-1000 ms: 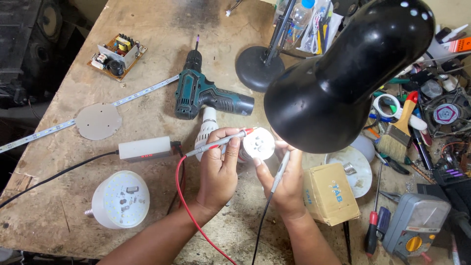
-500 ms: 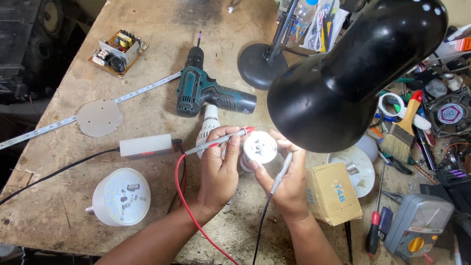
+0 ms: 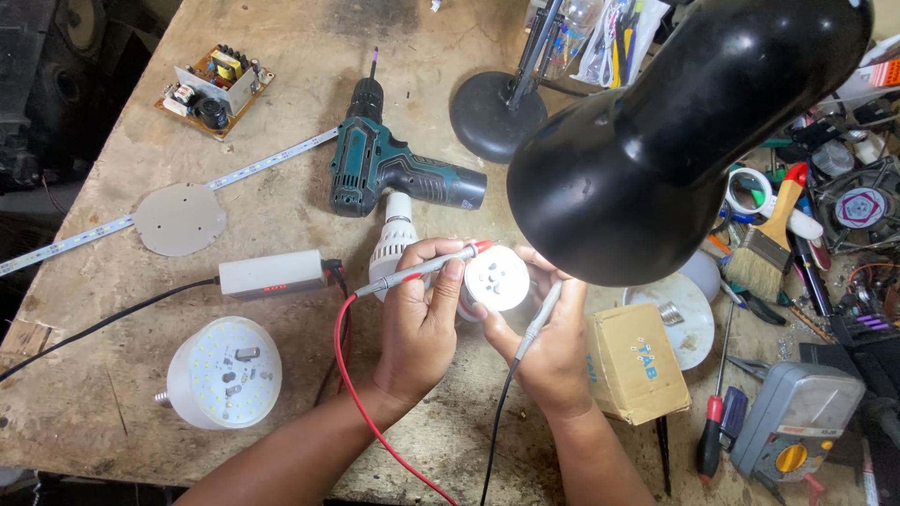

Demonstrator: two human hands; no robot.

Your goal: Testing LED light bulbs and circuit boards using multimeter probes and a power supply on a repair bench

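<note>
Worn wooden surface [image 3: 281, 94], seen from above, with two bare hands at work near its middle. Left hand [image 3: 422, 323]: closed around a red-tipped meter probe [image 3: 422, 267], the probe lying nearly level across the fingers with its red lead [image 3: 361, 403] trailing down toward the near edge; the thumb and fingertips also touch the round white LED disc [image 3: 497, 278]. Right hand [image 3: 553, 351]: closed around a grey-and-black probe [image 3: 539, 319], held slanted with its tip up at the disc and its black lead [image 3: 495, 440] dropping toward the near edge; this hand's fingers cup the disc from the right. The disc sits between both hands, just under the black lamp shade [image 3: 675, 141] (which hides its far right rim). Just behind the left hand: a white bulb housing [image 3: 394, 239], and beyond it a teal cordless drill [image 3: 384, 169] lying on its side. To the left: a white power adapter [image 3: 272, 274], a large white LED bulb with exposed diodes [image 3: 225, 372], a grey metal disc [image 3: 178, 220], an LED strip [image 3: 272, 161] and a bare circuit board [image 3: 214, 89]. To the right: a small cardboard box [image 3: 637, 361] just beside the right hand, a grey multimeter [image 3: 797, 422], a red-handled screwdriver [image 3: 714, 412] and a paintbrush [image 3: 771, 234].
</note>
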